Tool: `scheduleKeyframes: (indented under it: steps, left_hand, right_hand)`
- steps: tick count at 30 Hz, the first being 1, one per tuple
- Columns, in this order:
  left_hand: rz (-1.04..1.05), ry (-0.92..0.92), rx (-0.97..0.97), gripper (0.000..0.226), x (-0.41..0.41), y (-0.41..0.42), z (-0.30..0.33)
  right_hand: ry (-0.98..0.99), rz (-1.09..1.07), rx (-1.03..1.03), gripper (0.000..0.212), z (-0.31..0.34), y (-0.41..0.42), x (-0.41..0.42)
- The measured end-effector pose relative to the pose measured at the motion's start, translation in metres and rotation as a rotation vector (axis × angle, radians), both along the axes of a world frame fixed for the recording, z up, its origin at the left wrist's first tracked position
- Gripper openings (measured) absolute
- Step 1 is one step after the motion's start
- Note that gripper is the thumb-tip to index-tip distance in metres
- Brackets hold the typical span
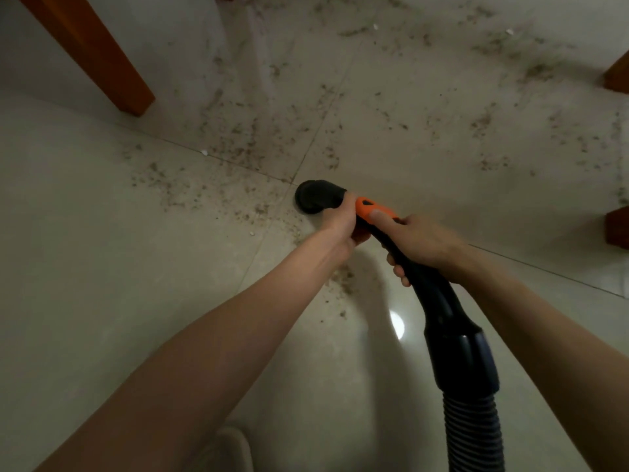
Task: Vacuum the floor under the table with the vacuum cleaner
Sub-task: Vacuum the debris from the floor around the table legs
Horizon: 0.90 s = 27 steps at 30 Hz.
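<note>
Desk leg, far left: an orange-brown wooden leg (pixel 92 52) slants down from the upper left corner and stands on the pale tiled floor (pixel 85 216).
Dirt: dark crumbs and dust (pixel 238 144) lie scattered over the tiles from the leg across to the right edge, thickest around the tile joints; a smaller patch (pixel 342 279) lies between the two forearms.
Nozzle: the black round mouth (pixel 311 199) of the vacuum cleaner points left and down at the floor, right at the crossing of the tile joints, with crumbs just beside it.
Left hand: the left hand (pixel 340 223) is wrapped around the black tube just behind the nozzle, fingers curled under it.
Orange grip: an orange section (pixel 369 207) of the handle shows between the two hands.
Right hand: the right hand (pixel 418 243) grasps the handle behind the orange part, thumb laid along the orange piece, fingers curled below.
Hose: the black handle widens into a collar and a ribbed hose (pixel 473 427) running off the bottom edge.
Other legs, far right: two more wooden leg ends (pixel 617 74) (pixel 617 226) stand at the right edge.
</note>
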State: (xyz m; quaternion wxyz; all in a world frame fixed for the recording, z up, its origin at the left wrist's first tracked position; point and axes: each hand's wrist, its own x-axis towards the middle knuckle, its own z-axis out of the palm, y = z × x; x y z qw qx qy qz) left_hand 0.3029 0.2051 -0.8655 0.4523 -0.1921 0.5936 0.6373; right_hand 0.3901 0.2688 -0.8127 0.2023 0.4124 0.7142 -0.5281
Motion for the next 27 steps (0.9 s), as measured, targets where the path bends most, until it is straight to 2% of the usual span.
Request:
scheduleKeyframes:
  steps: [5,15,22,27]
  left_hand:
    - [0.016,-0.035,0.011,0.022,0.002,-0.015,-0.008]
    - [0.002,-0.027,0.030,0.023,-0.009,-0.018,0.001]
    - [-0.123,-0.065,0.062,0.022,0.014,-0.026,-0.005]
    - [-0.250,-0.099,0.082,0.019,0.041,-0.018,-0.003]
  right_hand:
    - [-0.058,0.084,-0.039,0.055,0.003,0.001,-0.001]
    - [-0.011,-0.031,0.031,0.057,0.006,-0.022,-0.010]
    - [-0.042,-0.027,0.160,0.061,0.001,-0.028,0.025]
    - [-0.030,-0.105,0.179,0.055,-0.001,-0.024,0.062]
